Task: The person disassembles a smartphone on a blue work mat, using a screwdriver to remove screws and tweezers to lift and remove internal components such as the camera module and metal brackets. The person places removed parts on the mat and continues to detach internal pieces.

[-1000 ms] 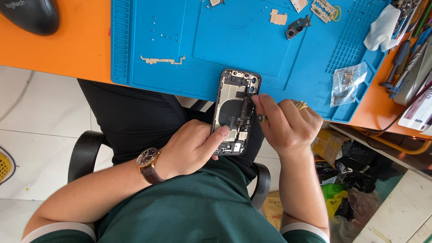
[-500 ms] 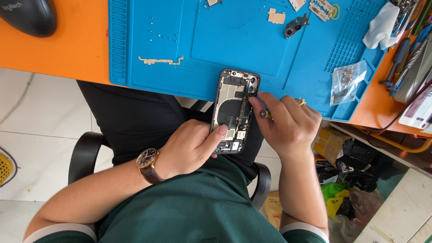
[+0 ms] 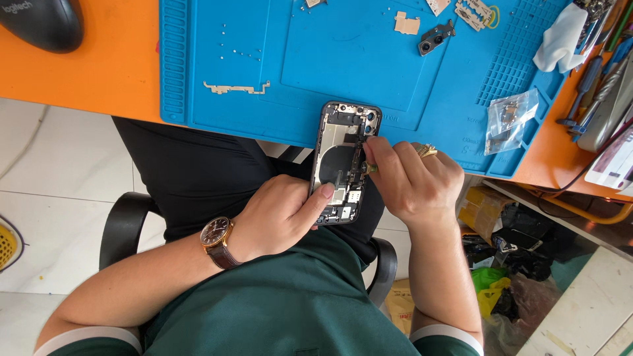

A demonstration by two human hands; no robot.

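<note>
Black glass and bare metal fill the opened phone (image 3: 344, 163) that I hold over my lap, its top end reaching onto the front edge of the blue silicone mat (image 3: 343, 59). My left hand (image 3: 280, 214) wraps the phone's lower left side from beneath, thumb pressed flat along the frame, so that hand is closed around the phone. Inside the shell I see a dark round coil, small silvery shields and thin flex strips, all flat and tightly packed.

My right hand (image 3: 412, 181) is curled beside the phone's right edge, fingertips pinched together on a slim tool (image 3: 370, 168) whose tip meets the inner parts near the middle; only a short greenish bit of it shows between my fingers. A gold ring (image 3: 426, 151) sits on that hand, and a round brown-faced watch (image 3: 215, 234) with a leather strap on my left wrist.

On the mat, ribbed along its left side and gridded at the right, lie tiny loose screws (image 3: 231, 43), a thin angular metal bracket (image 3: 236, 88), a small dark camera module (image 3: 433, 38) and a clear plastic bag (image 3: 508, 118) of parts. A black rounded mouse (image 3: 43, 23) rests on the smooth orange desk (image 3: 99, 72).
</note>
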